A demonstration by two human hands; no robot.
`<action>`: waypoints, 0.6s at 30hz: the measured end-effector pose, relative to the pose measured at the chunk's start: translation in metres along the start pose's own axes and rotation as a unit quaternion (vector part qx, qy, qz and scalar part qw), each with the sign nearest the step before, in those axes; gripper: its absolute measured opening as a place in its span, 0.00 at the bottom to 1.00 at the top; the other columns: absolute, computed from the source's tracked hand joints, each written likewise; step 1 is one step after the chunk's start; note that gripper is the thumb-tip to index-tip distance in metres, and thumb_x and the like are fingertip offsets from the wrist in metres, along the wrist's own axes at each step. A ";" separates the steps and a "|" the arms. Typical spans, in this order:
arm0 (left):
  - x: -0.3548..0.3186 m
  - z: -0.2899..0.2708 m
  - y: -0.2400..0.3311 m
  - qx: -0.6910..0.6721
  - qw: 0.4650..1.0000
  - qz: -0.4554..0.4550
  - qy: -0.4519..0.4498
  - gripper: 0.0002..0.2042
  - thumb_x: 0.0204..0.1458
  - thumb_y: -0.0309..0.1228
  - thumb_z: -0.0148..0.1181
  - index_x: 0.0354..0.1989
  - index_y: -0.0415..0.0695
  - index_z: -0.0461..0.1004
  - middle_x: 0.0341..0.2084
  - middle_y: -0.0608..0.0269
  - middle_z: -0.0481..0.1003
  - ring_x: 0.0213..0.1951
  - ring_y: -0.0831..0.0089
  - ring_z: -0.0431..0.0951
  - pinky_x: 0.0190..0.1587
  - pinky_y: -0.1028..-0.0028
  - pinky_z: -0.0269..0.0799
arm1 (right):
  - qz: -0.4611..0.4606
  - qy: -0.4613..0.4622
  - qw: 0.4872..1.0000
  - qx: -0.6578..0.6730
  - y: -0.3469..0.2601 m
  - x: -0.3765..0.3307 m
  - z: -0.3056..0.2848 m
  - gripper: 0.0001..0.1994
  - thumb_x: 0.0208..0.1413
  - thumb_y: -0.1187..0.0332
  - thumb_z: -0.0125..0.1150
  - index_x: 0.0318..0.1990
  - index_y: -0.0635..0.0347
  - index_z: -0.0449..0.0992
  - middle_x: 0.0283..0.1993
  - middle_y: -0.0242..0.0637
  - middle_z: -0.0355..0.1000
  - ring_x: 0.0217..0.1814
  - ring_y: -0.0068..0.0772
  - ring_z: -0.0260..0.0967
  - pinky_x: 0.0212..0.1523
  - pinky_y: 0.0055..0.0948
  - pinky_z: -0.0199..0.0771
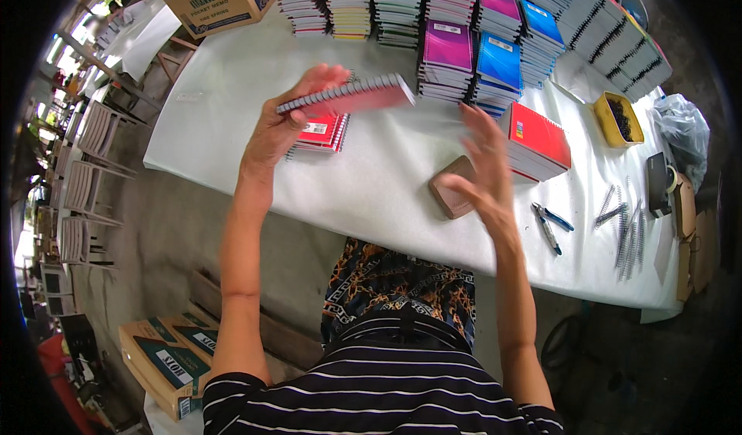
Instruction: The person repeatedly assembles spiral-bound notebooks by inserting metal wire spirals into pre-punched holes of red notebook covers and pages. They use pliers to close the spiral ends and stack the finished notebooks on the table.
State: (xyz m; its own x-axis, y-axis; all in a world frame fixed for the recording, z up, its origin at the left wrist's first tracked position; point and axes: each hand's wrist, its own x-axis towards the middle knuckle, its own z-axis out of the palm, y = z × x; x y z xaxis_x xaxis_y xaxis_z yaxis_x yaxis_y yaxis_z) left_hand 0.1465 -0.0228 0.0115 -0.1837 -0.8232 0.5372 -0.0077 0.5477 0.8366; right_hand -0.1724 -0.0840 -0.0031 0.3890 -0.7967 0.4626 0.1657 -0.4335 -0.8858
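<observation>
My left hand [272,126] grips a red spiral-bound notebook [367,97] by its left end, raised above the table with its wire spine facing up. Beneath it lies a small stack of red spiral notebooks [318,135], partly hidden by the hand and the held notebook. My right hand [485,168] hangs with fingers spread and holds nothing; its fingers are slightly smeared by motion. A brown rounded block [450,192] rests on the table just left of that hand. To its right stands a thick stack with a red cover on top [539,135].
Pliers [550,222] and loose wire coils [630,238] lie at the table's right. A yellow container [621,120] holds small dark pieces. Tall stacks of purple-covered [448,45] and blue-covered notebooks [498,56] line the back, with a cardboard box [220,2] at back left.
</observation>
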 end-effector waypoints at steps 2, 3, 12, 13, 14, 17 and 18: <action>0.004 -0.001 0.002 -0.052 0.998 0.007 -0.045 0.35 0.57 0.47 0.56 0.72 0.52 0.54 0.70 0.52 0.56 0.70 0.41 0.53 0.71 0.44 0.46 | 0.064 -0.093 0.990 0.081 -0.005 0.031 0.046 0.33 0.45 0.71 0.74 0.61 0.60 0.70 0.60 0.37 0.70 0.60 0.36 0.68 0.58 0.35 0.69; 0.005 -0.004 0.005 -0.066 0.998 0.000 0.006 0.37 0.56 0.49 0.56 0.73 0.51 0.52 0.70 0.51 0.56 0.70 0.44 0.54 0.71 0.47 0.48 | 0.131 -0.175 0.975 0.041 -0.001 0.041 0.058 0.29 0.47 0.72 0.72 0.59 0.60 0.72 0.57 0.39 0.73 0.57 0.36 0.70 0.57 0.35 0.70; -0.036 -0.083 -0.061 0.047 0.929 -0.303 0.208 0.42 0.56 0.35 0.64 0.74 0.40 0.45 0.69 0.52 0.58 0.65 0.66 0.62 0.66 0.64 0.58 | -0.251 -0.210 0.884 -0.333 0.058 0.063 0.157 0.16 0.53 0.65 0.67 0.51 0.51 0.80 0.59 0.41 0.73 0.62 0.45 0.68 0.61 0.43 0.67; -0.045 -0.083 -0.069 0.078 0.925 -0.330 0.172 0.41 0.55 0.31 0.65 0.73 0.38 0.47 0.67 0.52 0.61 0.64 0.68 0.64 0.66 0.67 0.59 | -0.235 -0.260 0.869 -0.348 0.059 0.050 0.150 0.17 0.53 0.65 0.68 0.52 0.50 0.80 0.59 0.39 0.73 0.63 0.44 0.67 0.62 0.43 0.67; -0.056 -0.084 -0.072 -0.003 0.928 -0.302 0.220 0.40 0.53 0.24 0.65 0.71 0.32 0.48 0.63 0.53 0.66 0.61 0.73 0.68 0.64 0.74 0.61 | -0.203 -0.242 0.889 -0.330 0.050 0.045 0.134 0.19 0.51 0.63 0.70 0.52 0.45 0.80 0.62 0.38 0.71 0.67 0.41 0.64 0.65 0.45 0.63; -0.052 -0.080 -0.072 -0.021 0.933 -0.295 0.203 0.39 0.53 0.24 0.64 0.71 0.31 0.49 0.64 0.53 0.64 0.61 0.73 0.67 0.64 0.73 0.61 | -0.117 -0.085 0.938 -0.317 0.041 0.046 0.047 0.16 0.52 0.65 0.69 0.50 0.49 0.80 0.59 0.38 0.71 0.61 0.42 0.67 0.62 0.44 0.66; -0.049 -0.077 -0.070 -0.009 0.929 -0.308 0.205 0.39 0.53 0.24 0.65 0.71 0.31 0.50 0.64 0.54 0.64 0.61 0.73 0.67 0.65 0.73 0.61 | -0.096 -0.022 0.937 -0.334 0.038 0.050 0.007 0.15 0.54 0.64 0.68 0.49 0.51 0.79 0.55 0.39 0.72 0.58 0.42 0.69 0.60 0.43 0.68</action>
State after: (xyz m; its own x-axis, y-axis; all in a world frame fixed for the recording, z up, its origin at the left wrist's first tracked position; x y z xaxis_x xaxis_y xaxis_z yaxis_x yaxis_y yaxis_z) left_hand 0.2322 -0.0324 -0.0653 0.2396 -0.9694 -0.0526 0.0304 -0.0466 0.9985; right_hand -0.1404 -0.1372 -0.0139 0.4493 -0.6650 0.5966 -0.3626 -0.7461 -0.5585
